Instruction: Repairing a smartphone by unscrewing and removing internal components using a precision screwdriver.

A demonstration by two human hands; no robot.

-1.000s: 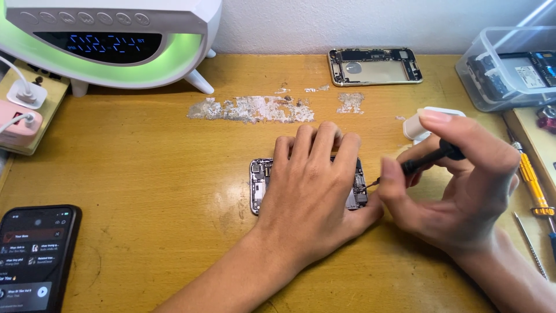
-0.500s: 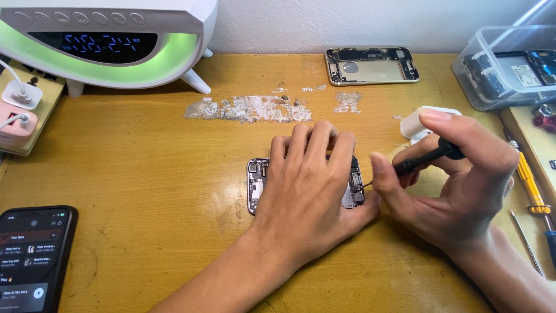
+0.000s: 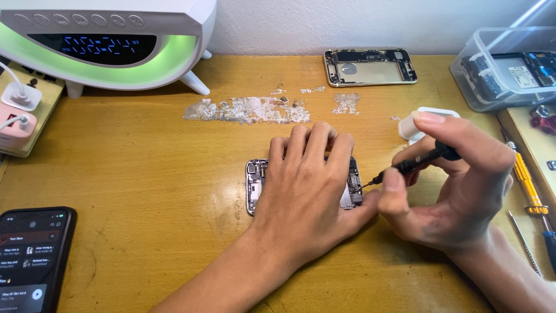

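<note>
Metal-framed opened phone chassis [image 3: 256,184], circuitry exposed, flat at centre of yellow wooden surface [image 3: 145,168]. Pressed down under left hand [image 3: 304,188], palm flat, fingers spread, nothing gripped. Right hand [image 3: 457,191] just beside, grip pinched on slim black screwdriver [image 3: 414,164], tip touching chassis's right edge. Farther back, second emptied phone shell [image 3: 370,66]; front left, lit black smartphone [image 3: 32,255].

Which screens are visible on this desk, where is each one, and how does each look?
Clock lamp display: back left, wide dark panel with blue digits, green glow beneath.
Smartphone: front left corner, black rectangle, lit dark screen showing white rows.
</note>
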